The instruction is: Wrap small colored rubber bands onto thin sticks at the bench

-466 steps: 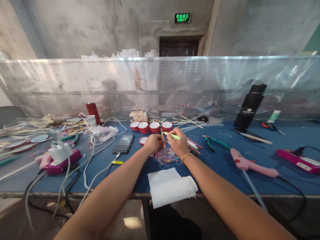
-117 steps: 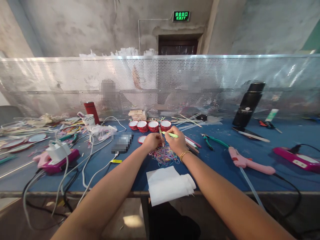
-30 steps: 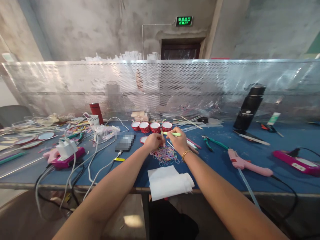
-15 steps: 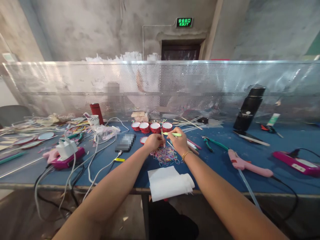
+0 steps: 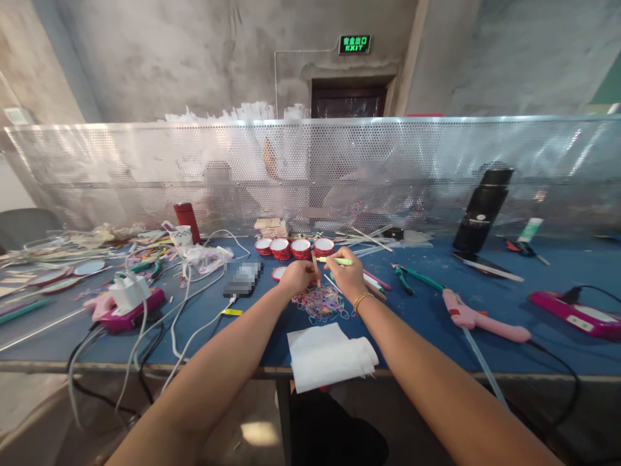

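In the head view my left hand (image 5: 299, 277) is closed on a thin flat wooden stick (image 5: 315, 264), which stands nearly upright between its fingers. My right hand (image 5: 348, 270) grips a light-green marker pen (image 5: 341, 261), its tip pointing left at the stick. Below both hands lies a heap of small multicoloured rubber bands (image 5: 323, 304). Just behind stand several small red-rimmed round tubs (image 5: 301, 248) with white insides, and another red-rimmed disc (image 5: 278, 274) lies partly behind my left hand. A few more pens (image 5: 372, 281) lie beside my right hand.
A white folded cloth (image 5: 331, 359) sits at the table's front edge. To the left are a phone (image 5: 243, 278), cables and a magenta power strip (image 5: 133, 310). On the right lie green-handled pliers (image 5: 404, 279), a pink glue gun (image 5: 482, 318) and a black flask (image 5: 482, 210).
Both hands keep nearly the same pose, with the stick and the marker pen still held. The view has shifted very slightly.
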The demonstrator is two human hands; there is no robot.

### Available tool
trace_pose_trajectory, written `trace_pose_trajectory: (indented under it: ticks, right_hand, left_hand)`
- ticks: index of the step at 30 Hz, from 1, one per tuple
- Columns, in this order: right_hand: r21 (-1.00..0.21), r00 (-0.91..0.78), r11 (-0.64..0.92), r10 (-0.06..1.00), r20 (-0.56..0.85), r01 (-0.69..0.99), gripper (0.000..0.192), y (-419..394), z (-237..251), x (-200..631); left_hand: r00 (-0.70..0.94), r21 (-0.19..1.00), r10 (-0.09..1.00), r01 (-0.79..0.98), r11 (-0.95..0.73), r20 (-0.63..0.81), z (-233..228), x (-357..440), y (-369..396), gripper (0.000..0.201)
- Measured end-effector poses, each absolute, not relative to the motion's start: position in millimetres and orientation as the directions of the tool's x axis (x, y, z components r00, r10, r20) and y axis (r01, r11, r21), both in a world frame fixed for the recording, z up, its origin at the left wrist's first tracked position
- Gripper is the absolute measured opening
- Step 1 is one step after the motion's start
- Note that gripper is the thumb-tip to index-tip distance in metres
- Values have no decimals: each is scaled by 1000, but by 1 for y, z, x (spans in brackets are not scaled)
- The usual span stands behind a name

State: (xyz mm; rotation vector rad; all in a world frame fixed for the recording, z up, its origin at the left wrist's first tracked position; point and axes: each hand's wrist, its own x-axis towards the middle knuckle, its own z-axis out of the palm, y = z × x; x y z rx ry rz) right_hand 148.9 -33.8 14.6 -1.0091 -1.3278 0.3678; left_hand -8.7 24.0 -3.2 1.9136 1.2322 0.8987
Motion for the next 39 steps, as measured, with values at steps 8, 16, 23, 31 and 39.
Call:
trace_pose_trajectory:
  ticks: [8,16,23,31,39]
  right_hand:
    - [-775,236,558,744,626,295,15,-34,14,147]
    - [-774,267,561,729,630,295,13,-36,16,147]
    - [-776,254,548,739,624,311,15,-33,13,146]
    - [-776,241,551,744,623,306,14,-36,14,146]
    - [-785,291,541,732,616,302,14,-32,11,147]
  left_hand:
    - [309,817,935,485,-312,174,5,-8,14,7]
    - [307,835,939,466,-293,157,4,-8,15,6]
    - [292,848,945,453,-274,150,7,-6,10,6]
    - [310,862,940,426,-274,146,6,-7,12,7]
    - [295,845,942,454,-283,157,-1,-9,21,7]
